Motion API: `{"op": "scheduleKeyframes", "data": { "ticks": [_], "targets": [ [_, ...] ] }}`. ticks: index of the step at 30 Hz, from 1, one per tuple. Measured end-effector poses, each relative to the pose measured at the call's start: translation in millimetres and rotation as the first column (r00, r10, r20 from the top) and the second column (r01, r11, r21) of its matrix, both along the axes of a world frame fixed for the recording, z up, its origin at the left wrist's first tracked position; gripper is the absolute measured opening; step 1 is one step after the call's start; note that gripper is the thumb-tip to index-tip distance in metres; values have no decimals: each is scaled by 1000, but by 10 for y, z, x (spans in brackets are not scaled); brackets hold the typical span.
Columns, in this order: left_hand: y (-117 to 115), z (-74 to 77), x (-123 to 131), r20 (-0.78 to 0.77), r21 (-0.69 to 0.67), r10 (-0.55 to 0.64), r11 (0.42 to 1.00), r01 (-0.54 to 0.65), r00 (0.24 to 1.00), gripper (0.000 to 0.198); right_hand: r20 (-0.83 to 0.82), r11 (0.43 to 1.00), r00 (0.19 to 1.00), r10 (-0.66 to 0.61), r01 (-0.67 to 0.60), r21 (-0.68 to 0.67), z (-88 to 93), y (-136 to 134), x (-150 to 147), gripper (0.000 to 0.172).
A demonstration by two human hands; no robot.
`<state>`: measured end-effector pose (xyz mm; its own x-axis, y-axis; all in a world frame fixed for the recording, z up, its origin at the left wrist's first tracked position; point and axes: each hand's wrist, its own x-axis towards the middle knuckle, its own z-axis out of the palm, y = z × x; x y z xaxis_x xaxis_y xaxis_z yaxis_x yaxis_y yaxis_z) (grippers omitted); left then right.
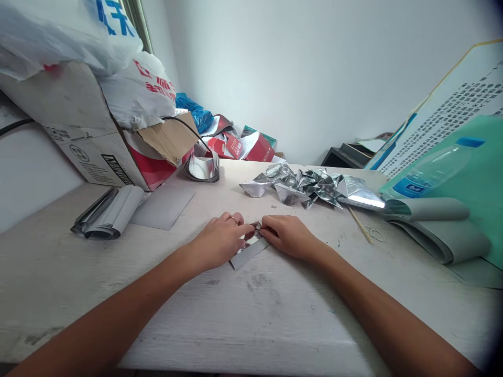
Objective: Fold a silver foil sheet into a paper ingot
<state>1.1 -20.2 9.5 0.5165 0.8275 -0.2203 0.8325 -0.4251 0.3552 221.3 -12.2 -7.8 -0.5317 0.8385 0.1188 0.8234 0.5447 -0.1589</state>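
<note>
Both forearms are reaching in from the lower corners and slanting inward over the whitish tabletop [188, 324], the hands almost meeting near the middle. The left hand [220, 240] is lying palm down, its wrist fairly straight, its fingers bending together with the thumb and index finger pointing toward the right hand; a ring [234, 220] is circling one finger. It is gripping the far-left part of a folded strip of silver-grey foil paper [251, 252]. The right hand [290, 235] is mirroring this pose, knuckles up and fingers curling under, its thumb and fingertips pinching the strip's far-right end. The strip is lying slantwise on the tabletop between the hands, its near-left corner pointing toward the viewer and its shiny side partly showing between the fingers.

Beyond the right hand, a cluster of folded silver foil pieces [291, 183] is resting on the table. A flat stack of grey sheets [163, 206] is lying to the left of the left hand, next to a folded-over bundle of grey foil paper [113, 213]. A thin stick [360, 225] is lying to the right of the right hand, just beside a rubber band [376, 234].
</note>
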Motion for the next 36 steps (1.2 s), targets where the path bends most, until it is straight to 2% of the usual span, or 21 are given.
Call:
{"op": "scheduleKeyframes", "data": {
  "ticks": [5,12,17,21,32,36],
  "targets": [
    [-11,60,18,-70,3,25,1000,-24,997,45,11,995,995,-100,99,20,-39,10,-47,17],
    [-12,51,10,-59,46,3,999,-1,998,48,-100,985,980,-173,172,-12,-73,29,-69,10],
    [-17,44,18,-56,3,42,999,-42,998,45,-229,977,950,-211,198,-78,-65,36,-81,9],
    [-15,48,18,-28,2,48,999,-48,998,43,-254,990,957,-140,132,-48,-80,49,-61,11],
    [6,48,23,4,-15,82,997,-82,997,41,-146,992,982,121,-116,46,-70,72,61,11],
    [-5,63,24,-2,-31,95,995,-95,996,38,-105,988,983,151,-147,45,-51,70,81,12]
  ]
}}
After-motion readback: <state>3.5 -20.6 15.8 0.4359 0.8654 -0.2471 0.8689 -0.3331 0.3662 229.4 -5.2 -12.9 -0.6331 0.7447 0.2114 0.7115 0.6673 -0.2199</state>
